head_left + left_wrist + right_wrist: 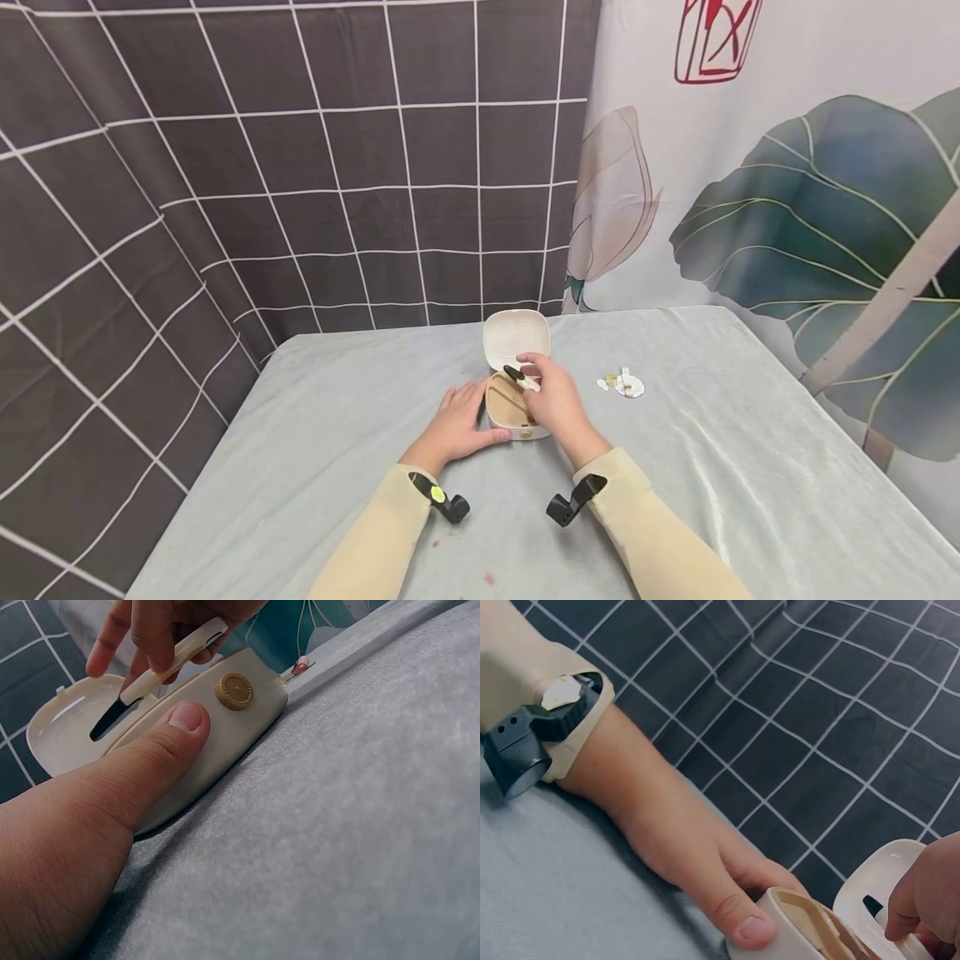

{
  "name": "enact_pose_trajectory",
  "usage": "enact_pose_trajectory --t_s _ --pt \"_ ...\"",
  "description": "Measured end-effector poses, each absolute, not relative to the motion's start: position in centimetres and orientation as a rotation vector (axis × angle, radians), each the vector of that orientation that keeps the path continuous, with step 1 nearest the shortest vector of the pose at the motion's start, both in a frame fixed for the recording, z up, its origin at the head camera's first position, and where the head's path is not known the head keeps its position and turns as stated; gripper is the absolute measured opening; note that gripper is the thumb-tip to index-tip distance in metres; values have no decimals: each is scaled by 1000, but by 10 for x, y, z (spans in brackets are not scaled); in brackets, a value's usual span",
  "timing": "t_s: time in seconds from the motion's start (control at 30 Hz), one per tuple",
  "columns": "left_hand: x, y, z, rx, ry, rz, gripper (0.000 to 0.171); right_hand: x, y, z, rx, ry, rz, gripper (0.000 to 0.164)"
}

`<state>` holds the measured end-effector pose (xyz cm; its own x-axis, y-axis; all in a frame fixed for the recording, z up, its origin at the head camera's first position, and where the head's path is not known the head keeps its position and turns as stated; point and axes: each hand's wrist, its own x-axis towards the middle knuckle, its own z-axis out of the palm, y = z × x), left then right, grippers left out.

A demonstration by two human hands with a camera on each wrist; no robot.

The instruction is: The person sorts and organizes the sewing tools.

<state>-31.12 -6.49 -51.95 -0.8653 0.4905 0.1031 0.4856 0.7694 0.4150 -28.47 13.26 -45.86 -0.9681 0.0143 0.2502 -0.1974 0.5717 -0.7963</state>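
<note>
A small cream case (517, 434) with a beige inside stands on the table, its hinged lid (516, 337) tipped back. My left hand (454, 425) holds the case at its near left corner, thumb on the front wall beside a round tan clasp (235, 691), fingers along the left side. Over the case my right hand (557, 402) pinches a slim cream tool with a dark tip (176, 664). That tip points away to the left, above the beige inside (507, 402). The right fingers partly hide the tool, so its exact kind cannot be told.
Right of the case lie several small white and yellowish pieces (628, 385) on a pale grey cloth-covered table (337, 400). Dark gridded cloth (337, 167) hangs behind and to the left, and a leaf-printed curtain (810, 225) hangs at the right. Each wrist wears a black camera mount (576, 500).
</note>
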Motion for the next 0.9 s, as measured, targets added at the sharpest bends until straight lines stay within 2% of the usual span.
enact_pose_trajectory --t_s 0.9 --pt "-309 -67 -520 824 2946 704 105 -285 121 -472 254 -2616 1106 46"
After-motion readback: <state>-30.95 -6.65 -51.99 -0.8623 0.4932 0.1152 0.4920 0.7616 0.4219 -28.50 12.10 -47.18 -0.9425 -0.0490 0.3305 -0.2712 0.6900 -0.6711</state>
